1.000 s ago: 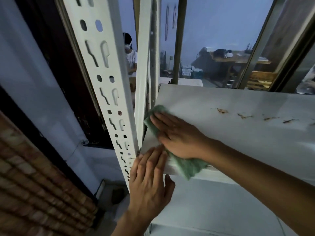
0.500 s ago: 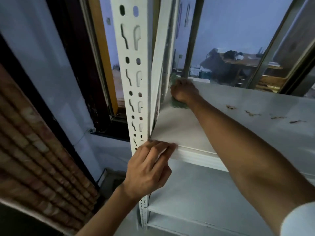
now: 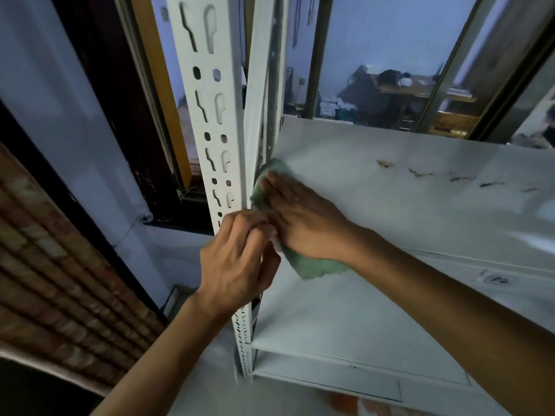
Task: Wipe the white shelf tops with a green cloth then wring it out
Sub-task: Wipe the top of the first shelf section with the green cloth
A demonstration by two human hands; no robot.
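Observation:
The white shelf top (image 3: 390,187) runs across the right half of the view. A green cloth (image 3: 312,265) lies at its front left corner, one end hanging over the front edge. My right hand (image 3: 300,217) presses flat on the cloth with straight fingers pointing at the upright post. My left hand (image 3: 237,259) sits at the shelf's front left corner beside the post, fingers curled against the edge and close to the right hand; whether it grips the edge or the cloth is unclear.
A white slotted upright post (image 3: 210,115) stands left of the shelf. Brown rust marks (image 3: 420,174) dot the shelf top to the right. Lower white shelves (image 3: 345,325) sit beneath. A window frame and brick wall (image 3: 60,280) lie to the left.
My right hand has pulled the cloth from the back left corner toward the front left corner of the shelf. My left hand has stayed at the front corner.

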